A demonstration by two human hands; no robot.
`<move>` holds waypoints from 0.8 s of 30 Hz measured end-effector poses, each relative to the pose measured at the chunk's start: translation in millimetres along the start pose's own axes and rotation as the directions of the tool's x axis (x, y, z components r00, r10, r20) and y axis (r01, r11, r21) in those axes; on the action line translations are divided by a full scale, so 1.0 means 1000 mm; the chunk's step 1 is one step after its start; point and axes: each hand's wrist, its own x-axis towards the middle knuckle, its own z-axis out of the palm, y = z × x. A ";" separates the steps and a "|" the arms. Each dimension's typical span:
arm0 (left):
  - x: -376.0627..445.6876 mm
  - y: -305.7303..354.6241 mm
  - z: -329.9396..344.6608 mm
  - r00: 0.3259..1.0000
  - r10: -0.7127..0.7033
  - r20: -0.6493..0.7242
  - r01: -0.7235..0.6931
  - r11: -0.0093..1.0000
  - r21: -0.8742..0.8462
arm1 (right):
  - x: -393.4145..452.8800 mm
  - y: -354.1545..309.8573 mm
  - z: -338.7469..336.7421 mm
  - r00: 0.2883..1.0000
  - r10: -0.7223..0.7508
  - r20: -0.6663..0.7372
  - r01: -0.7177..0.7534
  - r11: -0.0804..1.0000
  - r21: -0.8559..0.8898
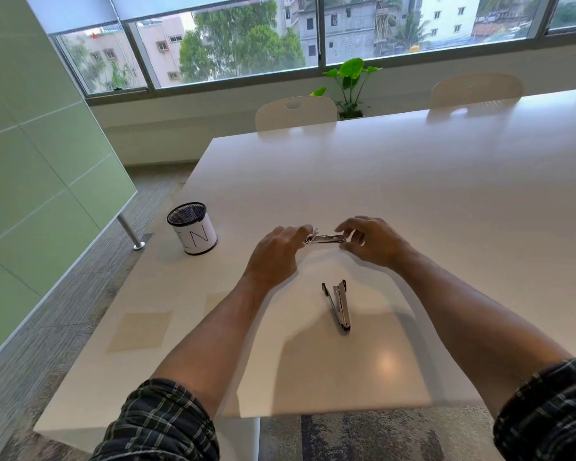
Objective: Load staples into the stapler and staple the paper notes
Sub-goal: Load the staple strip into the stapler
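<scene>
A small metal stapler [325, 238] is held just above the white tabletop [413, 201], between both hands. Its left end is pinched by the curled fingers of the left hand [275, 251], and its right end is gripped by the thumb and fingers of the right hand [368, 241]. The piece is lifted level, and it appears to be opened at the left end, though the detail there is too small to be told with certainty.

A second stapler [338, 306], chrome with black parts, is laid on the tabletop nearer the person, between the two forearms and apart from both hands. It is spread open in a narrow V, with the hinge end pointing toward the person.

Two pale paper notes are seen on the tabletop to the left: a larger one [140, 331] near the left edge and a fainter one [218, 302] partly covered by the left forearm. A black mesh pen cup [192, 232], wrapped in a white label with handwritten letters, is stood near the far-left corner, well apart from the hands.

Dark plaid sleeves [160, 424] are rolled up on both arms. Two white chairs [295, 113] and a green potted plant [351, 81] are placed beyond the tabletop, beneath the windows.
</scene>
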 end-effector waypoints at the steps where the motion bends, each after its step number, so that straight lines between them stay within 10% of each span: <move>1: 0.000 0.000 0.001 1.000 0.009 0.002 -0.009 1.000 0.009 | 0.000 0.000 0.000 1.000 0.011 0.002 -0.011 1.000 -0.003; 10: -0.001 -0.004 0.005 0.988 0.038 0.150 -0.054 0.993 0.104 | 0.003 0.000 0.002 0.992 0.066 0.108 -0.059 0.996 -0.064; 14: 0.002 -0.005 0.001 0.967 -0.160 0.200 0.169 0.985 -0.032 | 0.001 0.001 -0.002 0.989 0.077 0.127 -0.067 0.995 -0.078; 24: 0.013 -0.020 -0.007 0.749 -0.622 0.231 0.633 0.567 -0.527 | 0.004 -0.006 -0.007 0.999 0.012 0.033 -0.011 1.000 -0.019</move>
